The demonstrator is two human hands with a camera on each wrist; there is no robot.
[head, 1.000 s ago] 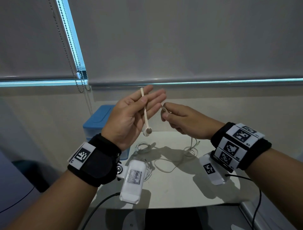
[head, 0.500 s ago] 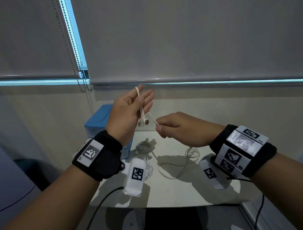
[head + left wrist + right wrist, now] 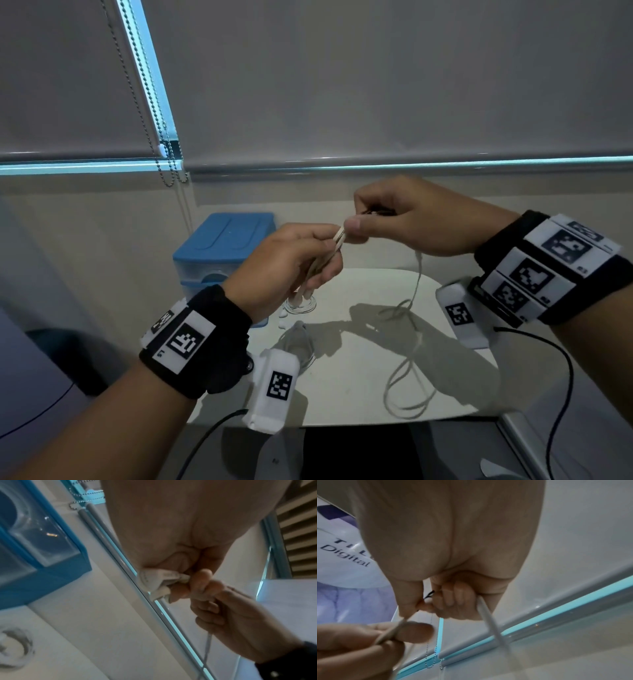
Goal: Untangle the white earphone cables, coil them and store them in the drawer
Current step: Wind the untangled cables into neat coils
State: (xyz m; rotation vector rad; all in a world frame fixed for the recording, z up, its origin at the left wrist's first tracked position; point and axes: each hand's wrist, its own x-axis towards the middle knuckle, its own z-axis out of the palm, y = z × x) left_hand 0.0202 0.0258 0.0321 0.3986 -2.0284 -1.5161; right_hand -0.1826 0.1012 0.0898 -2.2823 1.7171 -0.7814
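Note:
I hold a white earphone cable (image 3: 418, 274) in the air between both hands, above the small white table (image 3: 342, 387). My left hand (image 3: 329, 253) grips a folded bundle of the cable, with the earbuds (image 3: 154, 580) sticking out of its fingers. My right hand (image 3: 356, 226) pinches the cable just beside the left fingertips; the pinch also shows in the right wrist view (image 3: 406, 615). The rest of the cable hangs from the right fist and lies in loose loops (image 3: 407, 387) on the table. A coiled cable (image 3: 301, 305) lies near the blue drawer unit (image 3: 222, 246).
The drawer unit stands at the table's back left corner, against the wall; its clear drawer fronts (image 3: 42, 540) look closed. A second bundle of cable (image 3: 298, 342) lies by my left wrist. Roller blinds and a bead chain (image 3: 164, 144) hang behind. Dark wrist-camera leads trail off the front edge.
My left hand has turned palm down and curled round the earbuds and cable. My right hand has risen and now pinches the cable right at the left fingertips.

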